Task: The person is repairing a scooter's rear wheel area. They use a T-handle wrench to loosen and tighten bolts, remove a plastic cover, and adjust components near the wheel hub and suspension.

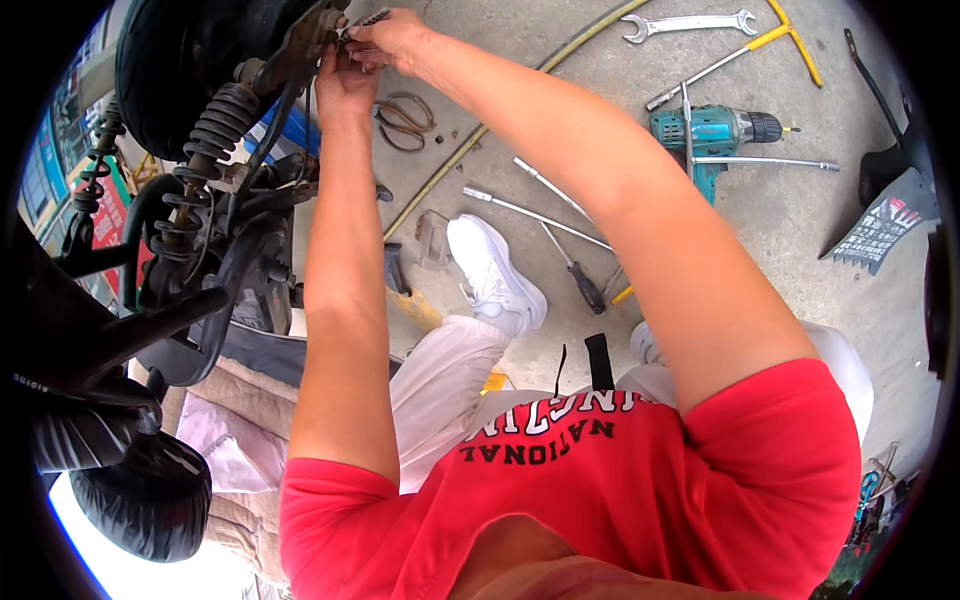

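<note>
Both of my hands are raised to the end of a dark metal bracket (300, 45) on a vehicle, beside its black tyre (160, 75). My left hand (345, 92) reaches up from below with its fingers curled at a small rusty metal fitting (333, 20). From the right, my right hand (395, 42) pinches at the same spot, its fingertips close to those of the left. A small dark ribbed piece (376, 17) shows by the right fingers. What either hand grips is too small and covered to make out. Below the bracket stands a coil-spring shock absorber (212, 130).
On the concrete lie scissors (405, 122), a long hose (440, 175), an open-ended wrench (690, 25), a yellow-handled T-wrench (785, 35), a teal power drill (715, 135), long metal socket bars (530, 213) and a screwdriver (586, 288). A black mudguard piece (885, 225) lies far right.
</note>
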The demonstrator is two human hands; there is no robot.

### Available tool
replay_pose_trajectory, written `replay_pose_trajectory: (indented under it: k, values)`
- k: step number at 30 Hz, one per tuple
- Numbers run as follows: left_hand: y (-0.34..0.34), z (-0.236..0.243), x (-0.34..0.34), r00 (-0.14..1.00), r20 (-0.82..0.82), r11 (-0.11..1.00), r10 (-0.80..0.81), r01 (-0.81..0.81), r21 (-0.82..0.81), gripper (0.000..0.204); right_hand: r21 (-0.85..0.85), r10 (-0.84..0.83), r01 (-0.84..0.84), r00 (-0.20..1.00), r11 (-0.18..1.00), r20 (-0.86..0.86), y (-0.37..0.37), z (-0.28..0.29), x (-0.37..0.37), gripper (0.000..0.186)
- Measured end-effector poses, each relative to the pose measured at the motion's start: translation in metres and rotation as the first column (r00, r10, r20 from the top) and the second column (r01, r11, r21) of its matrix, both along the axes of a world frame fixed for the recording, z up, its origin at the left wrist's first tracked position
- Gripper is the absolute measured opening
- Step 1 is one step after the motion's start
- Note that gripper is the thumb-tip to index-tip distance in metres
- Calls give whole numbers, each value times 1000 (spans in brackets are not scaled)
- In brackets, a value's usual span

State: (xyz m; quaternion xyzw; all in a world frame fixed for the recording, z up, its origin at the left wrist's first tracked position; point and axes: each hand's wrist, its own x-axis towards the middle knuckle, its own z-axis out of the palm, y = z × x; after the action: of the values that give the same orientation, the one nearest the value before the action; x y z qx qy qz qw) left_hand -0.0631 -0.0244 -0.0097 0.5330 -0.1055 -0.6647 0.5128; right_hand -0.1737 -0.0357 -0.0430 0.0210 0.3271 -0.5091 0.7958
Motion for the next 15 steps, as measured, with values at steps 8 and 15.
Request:
replay_pose_trajectory:
  k: [8,15]
  values:
    - [-17,-12,25,710,-538,890,-454,394,-231,17,-239,361,-354,932,904,-15,-14,-10,-5,6]
    - [-1,11,-34,997,-47,997,-54,52,-50,22,-257,538,-871,466,418,-703,14,-18,-73,17]
